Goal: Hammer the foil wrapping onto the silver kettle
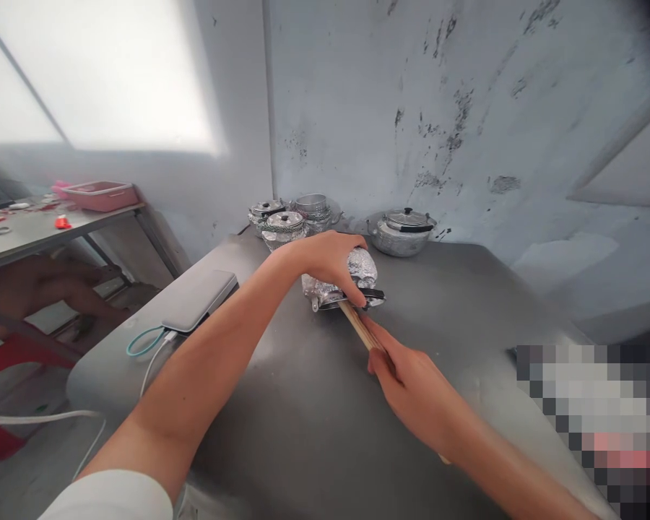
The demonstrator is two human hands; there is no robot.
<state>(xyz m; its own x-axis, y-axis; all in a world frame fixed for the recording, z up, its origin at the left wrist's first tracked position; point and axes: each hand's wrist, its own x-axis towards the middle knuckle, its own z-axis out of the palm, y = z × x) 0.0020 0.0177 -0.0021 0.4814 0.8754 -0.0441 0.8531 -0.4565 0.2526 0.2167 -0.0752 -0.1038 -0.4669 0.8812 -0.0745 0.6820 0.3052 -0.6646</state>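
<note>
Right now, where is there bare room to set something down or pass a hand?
Bare tabletop shows between the left forearm and right forearm, and between the lidded pot and right hand. Crowded: the rear-left pots and the middle, where left hand, foil-covered pot and wooden sticks meet.

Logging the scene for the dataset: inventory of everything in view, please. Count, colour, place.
Foil-covered metal pot: 1, silver, tilted at table centre
Slim wooden sticks: several, tan, against pot
Small lidded metal pots: 2, silver, table's back left
Open-topped metal pot: at least 1, silver, beside them
Wide lidded metal pot: 1, silver, back
Flat rectangular device: 1, grey, left edge; teal loop, white cable alongside
Smooth table: 1, grey
Side table: 1, grey, left
Plastic basket: 1, pink-red, on it, among small unclear items
Seat: red, below
Someone's bare legs: below
Marked wall: pale, behind
Pixelated patch: unreadable, right
Left hand: on pot
Right hand: gripping sticks
</note>
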